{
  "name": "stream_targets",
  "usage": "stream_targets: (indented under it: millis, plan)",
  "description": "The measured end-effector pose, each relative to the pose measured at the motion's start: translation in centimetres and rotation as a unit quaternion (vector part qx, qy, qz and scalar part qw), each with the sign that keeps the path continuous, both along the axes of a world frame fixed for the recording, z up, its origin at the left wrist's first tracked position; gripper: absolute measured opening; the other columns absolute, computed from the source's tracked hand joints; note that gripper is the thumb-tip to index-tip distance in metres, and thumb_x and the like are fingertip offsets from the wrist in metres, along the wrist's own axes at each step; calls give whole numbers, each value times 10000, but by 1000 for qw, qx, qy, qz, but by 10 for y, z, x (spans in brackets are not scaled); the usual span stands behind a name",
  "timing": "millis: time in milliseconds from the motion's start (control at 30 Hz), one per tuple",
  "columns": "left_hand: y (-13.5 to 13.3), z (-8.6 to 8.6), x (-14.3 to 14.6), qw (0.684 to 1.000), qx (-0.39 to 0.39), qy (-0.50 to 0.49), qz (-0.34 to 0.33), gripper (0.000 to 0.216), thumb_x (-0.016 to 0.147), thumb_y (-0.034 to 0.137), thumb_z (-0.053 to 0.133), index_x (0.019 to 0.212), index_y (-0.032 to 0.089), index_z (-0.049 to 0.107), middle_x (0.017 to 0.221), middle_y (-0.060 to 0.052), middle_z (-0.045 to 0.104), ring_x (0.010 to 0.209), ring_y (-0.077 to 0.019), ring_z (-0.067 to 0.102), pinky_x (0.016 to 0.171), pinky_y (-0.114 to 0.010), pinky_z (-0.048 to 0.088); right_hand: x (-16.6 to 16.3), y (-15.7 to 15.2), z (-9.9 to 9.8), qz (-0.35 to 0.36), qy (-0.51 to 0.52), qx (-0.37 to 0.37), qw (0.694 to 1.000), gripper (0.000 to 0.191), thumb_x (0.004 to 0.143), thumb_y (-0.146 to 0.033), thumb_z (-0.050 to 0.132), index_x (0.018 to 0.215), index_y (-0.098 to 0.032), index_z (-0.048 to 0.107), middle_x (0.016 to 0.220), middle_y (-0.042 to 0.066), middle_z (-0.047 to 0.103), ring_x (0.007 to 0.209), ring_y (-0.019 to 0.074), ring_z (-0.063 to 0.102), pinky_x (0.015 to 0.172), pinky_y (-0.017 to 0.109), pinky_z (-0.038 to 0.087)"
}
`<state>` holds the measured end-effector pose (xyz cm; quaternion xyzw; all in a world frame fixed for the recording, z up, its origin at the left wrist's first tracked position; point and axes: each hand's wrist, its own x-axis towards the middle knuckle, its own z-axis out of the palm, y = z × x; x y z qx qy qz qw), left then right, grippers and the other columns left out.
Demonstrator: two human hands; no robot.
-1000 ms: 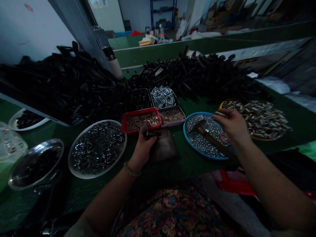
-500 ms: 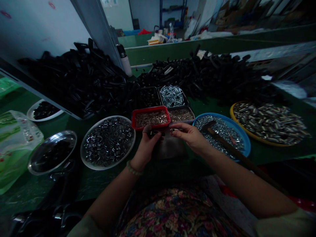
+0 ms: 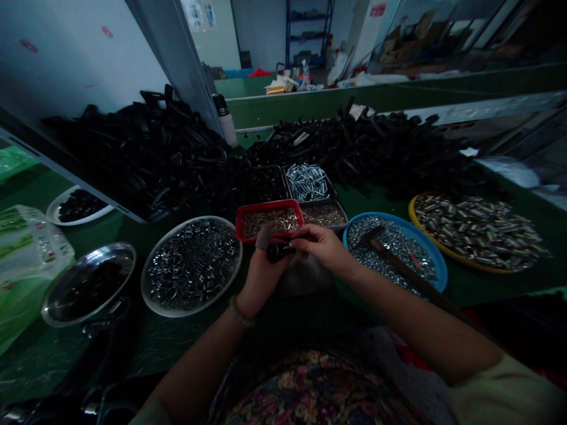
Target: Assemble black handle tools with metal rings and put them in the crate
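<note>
My left hand (image 3: 259,280) is closed around a small dark part (image 3: 278,252) with a glossy surface; its exact kind is too dark to make out. A covering sits on one of this hand's fingers. From the right, my right hand (image 3: 328,252) pinches a small shiny metal piece (image 3: 291,244) at the end of the dark part, its fingertips meeting the left hand's. Both hands hover just in front of a red tray (image 3: 239,224) of thin brass-coloured pins. Below them a greyish block or plate (image 3: 305,280) lies on the green table.
Left stand a white plate of metal rings (image 3: 190,265) and a steel bowl (image 3: 53,316). Right are a blue basin (image 3: 443,268) of small metal parts with a hammer (image 3: 398,265) across it, and a yellow basin (image 3: 414,215) of metal cylinders. Black parts (image 3: 376,141) are heaped behind.
My right hand has moved left, bringing the shiny metal piece from apart to against the dark part in my left hand. The whole view has tilted slightly upward.
</note>
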<state>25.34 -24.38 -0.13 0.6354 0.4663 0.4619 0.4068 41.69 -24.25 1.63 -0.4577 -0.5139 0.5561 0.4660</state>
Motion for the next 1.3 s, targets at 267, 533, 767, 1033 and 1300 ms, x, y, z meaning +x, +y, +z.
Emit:
stream_targets:
  millis: [267, 533, 767, 1033, 1300]
  plan:
    - [0, 1, 0, 1000, 20, 11, 9, 649, 724, 216, 717, 1310, 248, 440, 923, -7, 690, 1001, -221, 641, 1016, -416, 421, 10, 5, -7, 7, -37, -23, 999, 266, 791, -408, 668, 846, -154, 610, 574, -30, 571, 481, 112, 529, 476, 240, 422]
    - [34, 17, 6, 976, -154, 10, -153, 214, 698, 257, 689, 905, 200, 694, 931, -41, 731, 955, -246, 653, 911, -394, 489, 25, 41, 28, 77, -409, 289, 862, 155, 907, -303, 559, 941, -164, 618, 952, 70, 623, 918, 186, 576, 833, 323, 453]
    - [41, 28, -25, 987, -144, 23, -70, 239, 704, 329, 709, 895, 191, 669, 883, -41, 710, 835, -218, 649, 798, -351, 512, 153, 181, 14, -323, -549, -2, 771, 354, 881, -269, 566, 1188, -104, 505, 1292, 215, 463, 1213, 307, 425, 973, 415, 365]
    - [30, 31, -30, 987, 61, 149, -20, 150, 851, 273, 528, 975, 224, 598, 914, -43, 644, 826, -200, 593, 761, -314, 478, 192, 195, -7, -323, -454, -60, 828, 288, 882, -207, 452, 1120, -61, 524, 1068, 219, 605, 982, 277, 615, 872, 410, 459]
    - [21, 28, -9, 983, -17, 129, -127, 141, 890, 297, 509, 966, 203, 582, 929, -27, 645, 874, -177, 581, 854, -291, 451, 124, 71, -2, -287, -60, 131, 947, 462, 771, -500, 616, 1107, -275, 393, 978, -7, 566, 529, 87, 567, 544, 263, 491]
